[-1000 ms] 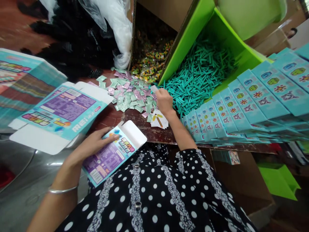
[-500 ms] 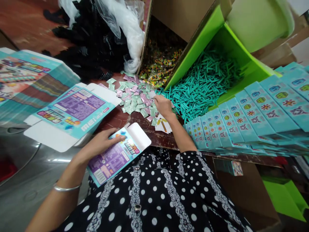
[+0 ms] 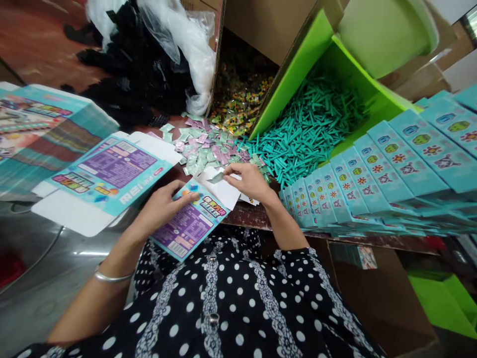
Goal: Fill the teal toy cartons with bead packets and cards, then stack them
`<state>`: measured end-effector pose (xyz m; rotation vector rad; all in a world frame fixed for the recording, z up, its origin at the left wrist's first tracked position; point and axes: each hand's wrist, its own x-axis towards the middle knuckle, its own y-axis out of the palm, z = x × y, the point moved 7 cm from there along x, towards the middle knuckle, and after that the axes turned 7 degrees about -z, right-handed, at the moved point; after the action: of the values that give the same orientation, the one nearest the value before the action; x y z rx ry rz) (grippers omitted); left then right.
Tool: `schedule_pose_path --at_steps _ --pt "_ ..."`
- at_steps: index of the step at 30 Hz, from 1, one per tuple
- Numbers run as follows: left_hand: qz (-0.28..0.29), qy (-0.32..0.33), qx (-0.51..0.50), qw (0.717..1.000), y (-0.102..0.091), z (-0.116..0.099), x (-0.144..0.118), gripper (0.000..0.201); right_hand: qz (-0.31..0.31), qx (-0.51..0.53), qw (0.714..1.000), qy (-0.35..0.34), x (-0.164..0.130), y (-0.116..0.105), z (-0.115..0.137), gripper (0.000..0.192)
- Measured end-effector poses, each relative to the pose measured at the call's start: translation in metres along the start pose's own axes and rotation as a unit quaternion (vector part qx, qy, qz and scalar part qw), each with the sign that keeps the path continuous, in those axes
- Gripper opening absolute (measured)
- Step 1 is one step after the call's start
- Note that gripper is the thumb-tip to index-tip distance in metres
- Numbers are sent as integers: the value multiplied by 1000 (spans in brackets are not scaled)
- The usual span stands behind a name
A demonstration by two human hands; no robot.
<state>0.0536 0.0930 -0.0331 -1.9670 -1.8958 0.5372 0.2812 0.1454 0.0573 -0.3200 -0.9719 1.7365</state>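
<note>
My left hand grips a blue and purple printed carton, thumb on its upper face. The carton tilts, its white end flap folded out toward the far right. My right hand is at that open end, thumb and forefinger pinching a small greenish sachet over the white flap. Just beyond lies a loose pile of pale green and pink sachets. White printed cards lie partly hidden under my right hand and the flap.
Flat cartons lie at left before a tall stack. A green bin spills teal sticks; rows of blue cartons stand at right. Behind are a cardboard box of small colourful packets and black items.
My right hand has come back from the sachet pile to the carton's open end, bringing a sachet. My left hand has shifted the carton slightly right and away from me.
</note>
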Motion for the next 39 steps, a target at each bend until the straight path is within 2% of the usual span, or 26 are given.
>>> schedule_pose_path --at_steps 3,8,12,13,16,20,22,24,26,27,29,31,33,37,39 --pt "11 -7 -3 1000 1 2 -1 66 8 -32 999 -17 5 3 5 13" --pt "43 -31 -55 997 0 3 0 70 107 -11 992 -73 8 18 15 16" --pt "49 -50 -95 993 1 4 4 73 95 15 991 -92 12 16 19 52" --pt "51 -55 -102 992 2 4 5 74 92 21 991 -90 13 17 19 56" --pt "60 -53 -103 991 7 5 8 76 97 34 991 -84 17 29 22 53" --pt "66 -36 -107 991 11 8 11 72 146 30 982 -115 20 58 31 43" --pt "63 -52 -107 991 9 14 11 67 113 10 984 -135 28 50 26 38" --pt "55 -69 -94 992 5 23 10 63 12 -46 993 -107 42 19 2 33" --pt "43 -72 -63 995 -1 31 9 63 -99 -145 984 -10 55 -26 -39 34" --pt "38 -71 -47 996 -3 35 10 65 -123 -204 970 58 60 -45 -65 35" --pt "37 -79 -29 996 -3 43 12 68 -94 -307 928 190 65 -70 -116 38" --pt "45 -91 -28 994 -1 49 15 73 -50 -354 895 266 69 -78 -155 41" --pt "51 -97 -35 993 2 52 19 75 -25 -364 883 296 73 -74 -180 42" --pt "49 -92 -55 993 5 51 21 75 -13 -362 881 304 82 -58 -205 37" --pt "41 -87 -53 994 5 51 20 75 -20 -351 887 298 85 -58 -210 32"
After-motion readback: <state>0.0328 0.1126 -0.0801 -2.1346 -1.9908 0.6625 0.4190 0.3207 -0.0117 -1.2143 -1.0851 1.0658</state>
